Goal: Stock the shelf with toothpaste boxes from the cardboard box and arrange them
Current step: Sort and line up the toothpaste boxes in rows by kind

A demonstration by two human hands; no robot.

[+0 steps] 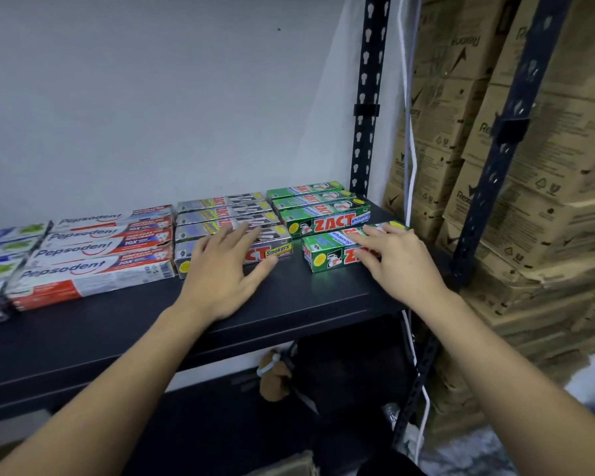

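Rows of toothpaste boxes lie flat on a black shelf (299, 297). Red-and-white Pepsodent boxes (93, 255) sit at the left, silver Zact Smokers boxes (220, 214) in the middle, green Zact Whitening boxes (318, 206) at the right. My left hand (225, 269) rests with spread fingers on the front silver Zact Smokers box (272, 250). My right hand (397, 259) lies on the front green Zact box (327, 250), fingers stretched over its top and thumb at its front face. That box stands a little apart from the green row behind it.
Blue-and-white boxes (0, 262) fill the shelf's far left. Black perforated uprights (368, 97) frame the shelf's right end, with white cables (409, 132) behind. Stacked brown cartons (547, 166) tower at the right. A small brown object (272, 376) lies on the lower shelf.
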